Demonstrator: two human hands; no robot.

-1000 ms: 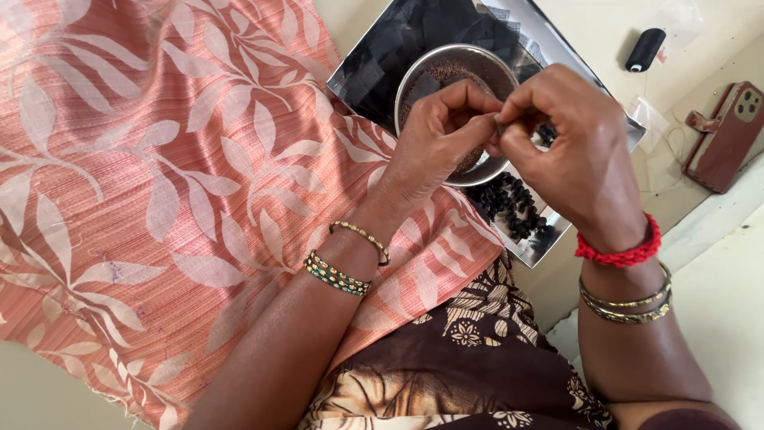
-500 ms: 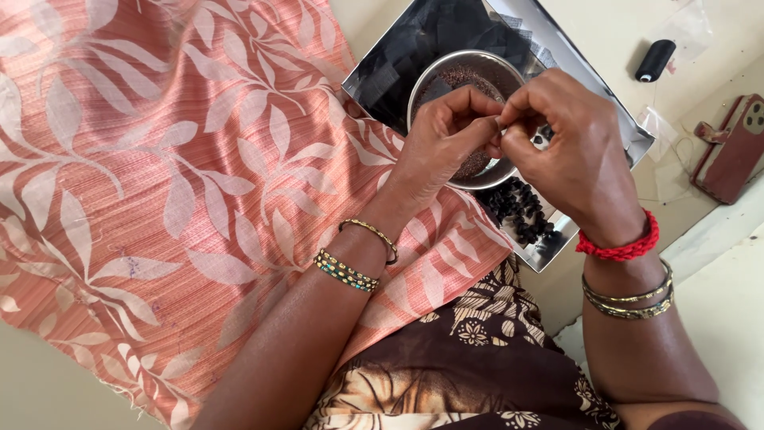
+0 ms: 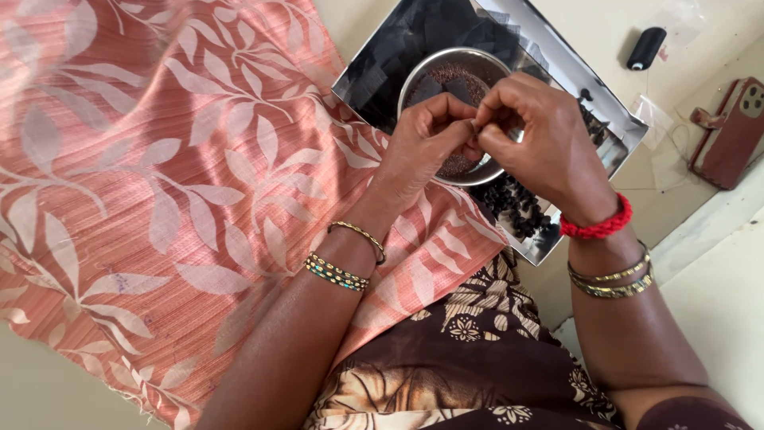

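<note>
My left hand [image 3: 426, 143] and my right hand [image 3: 541, 147] meet fingertip to fingertip above a round steel bowl [image 3: 446, 68]. Both pinch something very small between them; it is too small to make out. The bowl holds small dark brown bits and black pieces. It stands on a shiny steel tray [image 3: 382, 68] that also carries black fabric squares and a heap of small black pieces [image 3: 517, 207]. An orange-pink cloth [image 3: 159, 175] with a pale leaf pattern lies spread under my left forearm.
A black thread spool [image 3: 646, 48] and a dark red phone case [image 3: 730, 131] lie on the pale floor at the right. Clear plastic scraps [image 3: 654, 111] sit beside the tray. My lap in brown patterned cloth [image 3: 469, 358] fills the bottom.
My hands stay pinched together over the bowl; only the fingers shift slightly. The view has drifted a little, so the tray and cloth sit differently in frame.
</note>
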